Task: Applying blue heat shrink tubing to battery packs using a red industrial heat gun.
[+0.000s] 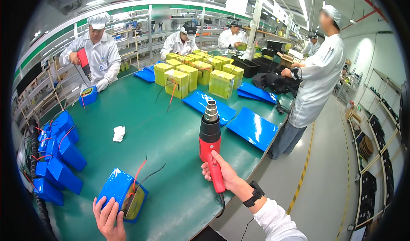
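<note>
My right hand (225, 172) is closed round the handle of a red and black heat gun (209, 145), its metal nozzle pointing up and away from me, thumb by the switch. A blue-wrapped battery pack (116, 184) lies tilted on the table's near side, with my left hand (110, 217) gripping its near left side. The end of the pack facing right is uncovered and shows a yellowish-green inside. A red wire and a black wire (154, 175) stick out of it. The heat gun is apart from the pack, to its upper right.
Finished-looking blue packs (64, 174) line the left edge of the green table (171, 130). Yellow-green battery blocks (221, 84) stand at the back, near flat blue sleeves (253, 128). A crumpled white cloth (119, 133) lies mid-left. A co-worker (96, 48) holds another heat gun; another person (320, 74) stands right.
</note>
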The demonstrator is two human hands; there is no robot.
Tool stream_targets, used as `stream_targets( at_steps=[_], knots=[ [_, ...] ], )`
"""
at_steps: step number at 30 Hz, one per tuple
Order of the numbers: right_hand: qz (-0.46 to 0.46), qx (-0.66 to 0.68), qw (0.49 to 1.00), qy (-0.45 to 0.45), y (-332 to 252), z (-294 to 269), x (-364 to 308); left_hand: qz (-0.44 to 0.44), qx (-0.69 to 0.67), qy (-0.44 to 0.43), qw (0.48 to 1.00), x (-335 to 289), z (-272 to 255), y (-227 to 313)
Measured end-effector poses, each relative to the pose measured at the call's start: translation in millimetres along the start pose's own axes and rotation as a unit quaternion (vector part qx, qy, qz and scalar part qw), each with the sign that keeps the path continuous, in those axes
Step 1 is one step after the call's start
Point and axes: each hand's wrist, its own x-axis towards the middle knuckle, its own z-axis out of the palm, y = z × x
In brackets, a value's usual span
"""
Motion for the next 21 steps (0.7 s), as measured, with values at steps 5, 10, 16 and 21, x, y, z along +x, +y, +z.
stream_targets(
  at_steps=[5, 10, 16, 21],
  knots=[
    [0.024, 0.068, 0.997, -0.040, -1, -10, 3, 0.082, -0.029, -0.038, 0.995, -7, -3, -9],
    [0.024, 0.093, 0.995, -0.037, 1, -11, 6, 0.013, -0.082, 0.015, 0.996, -41, 10, -27],
    [-0.120, 0.145, 0.980, 0.058, -22, -30, -28, -0.030, -0.077, 0.071, 0.994, -62, 35, -26],
    [-0.278, -0.015, 0.943, 0.182, -71, -29, -50, 0.034, -0.039, 0.113, 0.992, -68, 32, -28]
  ],
)
